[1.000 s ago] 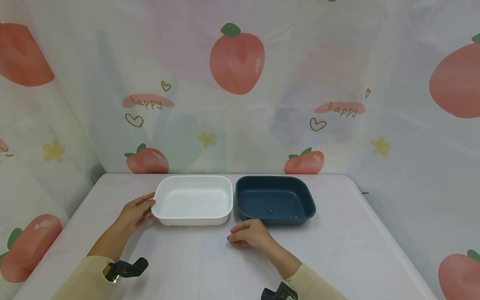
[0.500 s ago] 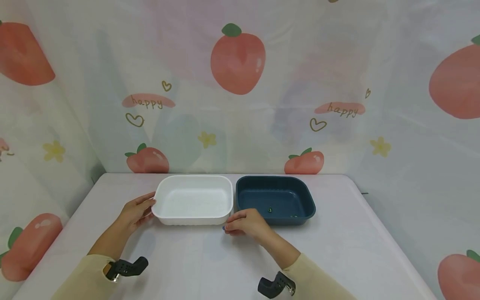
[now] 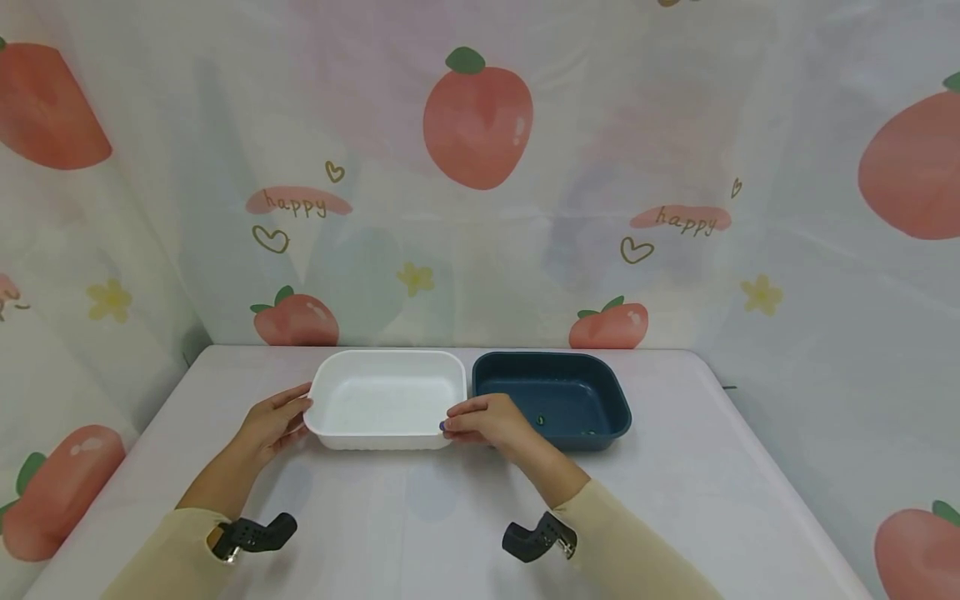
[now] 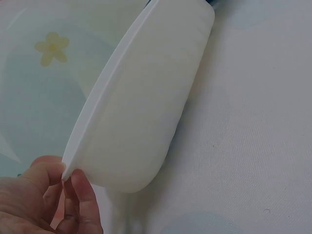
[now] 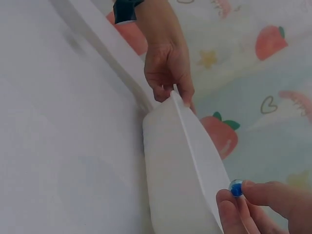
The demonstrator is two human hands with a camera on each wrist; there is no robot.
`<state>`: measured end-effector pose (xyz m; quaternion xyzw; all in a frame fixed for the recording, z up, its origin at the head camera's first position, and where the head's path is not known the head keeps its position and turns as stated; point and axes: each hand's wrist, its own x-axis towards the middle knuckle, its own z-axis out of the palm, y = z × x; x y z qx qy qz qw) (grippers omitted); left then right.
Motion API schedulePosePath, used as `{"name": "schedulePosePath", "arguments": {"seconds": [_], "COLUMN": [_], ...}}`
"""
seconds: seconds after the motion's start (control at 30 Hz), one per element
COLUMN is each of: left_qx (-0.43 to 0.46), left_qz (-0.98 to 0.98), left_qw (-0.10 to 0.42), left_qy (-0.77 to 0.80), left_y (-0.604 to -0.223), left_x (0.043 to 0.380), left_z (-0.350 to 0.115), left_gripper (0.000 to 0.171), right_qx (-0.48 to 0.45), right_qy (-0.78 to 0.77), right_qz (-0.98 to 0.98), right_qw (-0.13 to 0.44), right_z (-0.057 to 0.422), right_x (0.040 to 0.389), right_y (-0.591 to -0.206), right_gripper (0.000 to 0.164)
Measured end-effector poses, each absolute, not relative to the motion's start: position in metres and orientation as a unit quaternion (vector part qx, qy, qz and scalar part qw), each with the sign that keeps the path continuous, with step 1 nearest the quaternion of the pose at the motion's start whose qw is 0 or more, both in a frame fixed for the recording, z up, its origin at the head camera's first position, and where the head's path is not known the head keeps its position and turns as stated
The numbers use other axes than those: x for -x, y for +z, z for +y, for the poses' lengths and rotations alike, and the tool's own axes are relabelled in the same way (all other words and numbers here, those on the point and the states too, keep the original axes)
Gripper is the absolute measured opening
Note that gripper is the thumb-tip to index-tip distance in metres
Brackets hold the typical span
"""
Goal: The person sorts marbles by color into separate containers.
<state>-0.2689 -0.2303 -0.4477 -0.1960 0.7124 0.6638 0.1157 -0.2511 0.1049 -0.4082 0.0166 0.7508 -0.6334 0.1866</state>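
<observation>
A white rectangular tub stands on the table, and my left hand pinches its left rim between thumb and fingers. In the left wrist view that grip on the rim's corner shows closely. My right hand is over the tub's front right corner and pinches a clear glass marble with blue inside, between thumb and fingertips. The marble is level with the rim in the head view. Just right of the white tub stands a dark blue tub, partly hidden by my right hand. Small green marbles lie in it.
A white cloth covers the table. Behind it hangs a fabric backdrop printed with fruit, hearts and flowers. Black camera mounts sit on both wrists.
My right hand has moved up and slightly left, from the table in front of the tubs to the white tub's front right corner, carrying the marble. My left hand stays on the rim.
</observation>
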Motion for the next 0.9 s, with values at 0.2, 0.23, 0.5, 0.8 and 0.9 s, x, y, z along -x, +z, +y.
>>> {"name": "schedulePosePath", "arguments": {"seconds": [0.2,0.23,0.5,0.8,0.9], "left_qx": [0.195,0.196,0.191,0.187,0.186], "left_qz": [0.705,0.704,0.705,0.705,0.710], "left_qw": [0.115,0.115,0.114,0.116,0.117], "left_qy": [0.672,0.673,0.673,0.674,0.669], "left_y": [-0.448,-0.448,-0.446,-0.445,-0.446], "left_x": [0.269,0.269,0.266,0.265,0.265], "left_z": [-0.230,-0.230,-0.230,-0.230,-0.229], "left_gripper": [0.056,0.056,0.055,0.055,0.056], "right_qx": [-0.024,-0.027,-0.052,-0.057,-0.060], "right_qy": [-0.647,-0.650,-0.662,-0.660,-0.661], "right_qz": [0.738,0.736,0.724,0.727,0.726], "right_qw": [0.189,0.189,0.185,0.180,0.178], "right_z": [0.100,0.099,0.092,0.090,0.092], "right_x": [0.259,0.261,0.269,0.272,0.271], "right_y": [-0.407,-0.408,-0.411,-0.415,-0.416], "right_gripper": [0.030,0.030,0.028,0.027,0.027]}}
